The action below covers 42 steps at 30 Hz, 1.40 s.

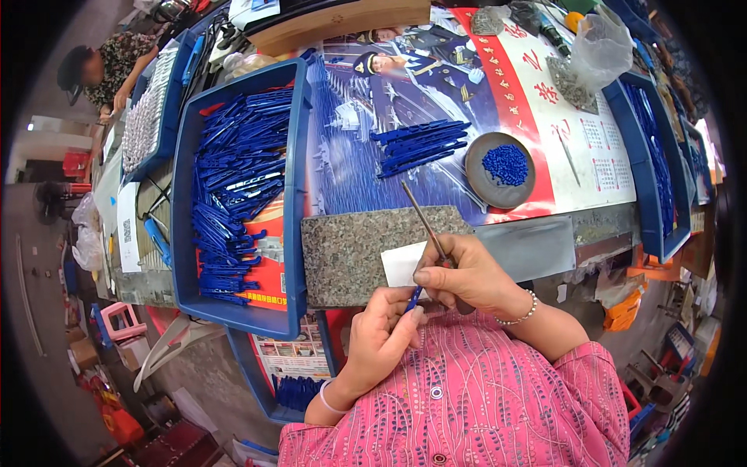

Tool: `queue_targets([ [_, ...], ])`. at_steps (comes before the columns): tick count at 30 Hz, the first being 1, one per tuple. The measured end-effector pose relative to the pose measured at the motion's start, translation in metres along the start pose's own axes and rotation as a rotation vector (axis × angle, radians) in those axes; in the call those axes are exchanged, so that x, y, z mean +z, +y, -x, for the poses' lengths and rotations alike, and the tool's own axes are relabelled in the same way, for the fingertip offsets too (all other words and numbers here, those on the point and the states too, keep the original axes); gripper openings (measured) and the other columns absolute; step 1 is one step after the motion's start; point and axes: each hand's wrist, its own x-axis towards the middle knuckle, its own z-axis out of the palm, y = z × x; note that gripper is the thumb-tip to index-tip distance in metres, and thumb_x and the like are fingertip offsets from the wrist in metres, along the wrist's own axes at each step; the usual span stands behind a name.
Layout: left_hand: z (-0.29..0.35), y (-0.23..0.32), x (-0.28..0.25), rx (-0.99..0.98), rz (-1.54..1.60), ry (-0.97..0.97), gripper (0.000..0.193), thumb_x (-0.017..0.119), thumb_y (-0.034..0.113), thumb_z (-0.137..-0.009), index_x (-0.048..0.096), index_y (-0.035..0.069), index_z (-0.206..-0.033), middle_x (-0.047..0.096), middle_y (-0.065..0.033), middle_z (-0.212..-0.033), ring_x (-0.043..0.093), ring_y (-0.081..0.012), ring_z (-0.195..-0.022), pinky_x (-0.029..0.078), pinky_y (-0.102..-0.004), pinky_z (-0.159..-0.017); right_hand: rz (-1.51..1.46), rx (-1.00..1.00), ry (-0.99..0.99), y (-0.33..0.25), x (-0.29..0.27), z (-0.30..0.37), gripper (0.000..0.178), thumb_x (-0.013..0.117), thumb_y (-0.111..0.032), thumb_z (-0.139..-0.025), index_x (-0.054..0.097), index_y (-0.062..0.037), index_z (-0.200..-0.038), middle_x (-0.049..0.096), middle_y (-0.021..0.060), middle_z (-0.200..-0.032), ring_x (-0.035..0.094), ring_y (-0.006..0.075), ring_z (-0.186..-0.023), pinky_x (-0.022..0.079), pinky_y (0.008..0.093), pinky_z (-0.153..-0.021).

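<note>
My left hand (383, 335) is closed, pinching a slim blue plastic piece (415, 298) close to my chest. Just above it, my right hand (471, 276) grips a thin metal-shafted tool (422, 218) with a dark reddish handle; its shaft slants up and left, away from me. The fingers of both hands nearly meet at the blue piece, and its far end is hidden by them. Behind the hands lies a speckled stone slab (342, 261) with a white card (397, 266) on it. Further back are a loose row of blue strips (420, 146) and a round dish (481, 191) of small blue pellets.
At left stands a blue crate (299, 194) full of long blue pieces; behind it, another bin (167, 132) holds white pieces. A third crate (642, 187) is at right. Printed poster (498, 78) covers the table. A lower crate (268, 401) sits below. Another person (117, 70) is at far left.
</note>
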Motion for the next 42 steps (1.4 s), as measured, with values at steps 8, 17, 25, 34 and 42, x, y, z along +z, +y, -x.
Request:
queue_targets([
  [8, -0.002, 0.008, -0.003, -0.146, 0.273, -0.099, 0.017, 0.045, 0.005, -0.094, 0.045, -0.004, -0.109, 0.063, -0.0127, -0.082, 0.056, -0.0094, -0.056, 0.046, -0.0207, -0.052, -0.024, 0.066, 0.003, -0.005, 0.001, 0.000, 0.021, 0.068, -0.019, -0.085, 0.055, -0.0029, -0.084, 0.058, 0.0046, -0.065, 0.048, 0.0052, -0.043, 0.036, 0.0184, -0.039],
  [17, 0.000, 0.001, 0.008, 0.051, -0.232, 0.116, 0.020, 0.056, 0.003, -0.088, 0.052, -0.003, -0.107, 0.065, -0.0125, -0.084, 0.063, -0.0118, -0.063, 0.049, -0.0239, -0.055, -0.038, 0.050, -0.025, 0.000, 0.000, -0.002, 0.019, 0.065, -0.019, -0.087, 0.055, -0.0029, -0.087, 0.057, 0.0030, -0.067, 0.048, 0.0047, -0.046, 0.035, 0.0178, -0.040],
  [25, -0.004, -0.005, 0.007, 0.386, -0.552, 0.258, 0.022, 0.061, -0.002, -0.083, 0.056, -0.003, -0.105, 0.065, -0.0089, -0.078, 0.062, -0.0079, -0.065, 0.049, -0.0237, -0.056, 0.013, 0.023, -0.009, 0.000, 0.001, 0.000, 0.018, 0.059, -0.017, -0.089, 0.057, -0.0007, -0.097, 0.058, 0.0029, -0.069, 0.050, 0.0048, -0.050, 0.038, 0.0181, -0.046],
  [34, -0.005, -0.005, 0.003, 0.408, -0.602, 0.255, 0.023, 0.062, -0.001, -0.082, 0.056, -0.003, -0.105, 0.065, -0.0118, -0.079, 0.065, -0.0128, -0.067, 0.050, -0.0253, -0.059, -0.007, 0.025, -0.006, 0.004, 0.003, -0.003, 0.017, 0.059, -0.016, -0.089, 0.057, -0.0006, -0.097, 0.059, 0.0034, -0.070, 0.051, 0.0052, -0.050, 0.039, 0.0179, -0.046],
  [42, -0.005, -0.004, 0.004, 0.307, -0.423, 0.221, 0.021, 0.057, 0.001, -0.087, 0.055, -0.006, -0.107, 0.065, -0.0089, -0.079, 0.061, -0.0081, -0.063, 0.047, -0.0220, -0.055, 0.011, 0.019, -0.001, 0.003, 0.004, -0.002, 0.016, 0.057, -0.014, -0.089, 0.057, -0.0005, -0.097, 0.059, 0.0038, -0.070, 0.050, 0.0052, -0.049, 0.038, 0.0177, -0.045],
])
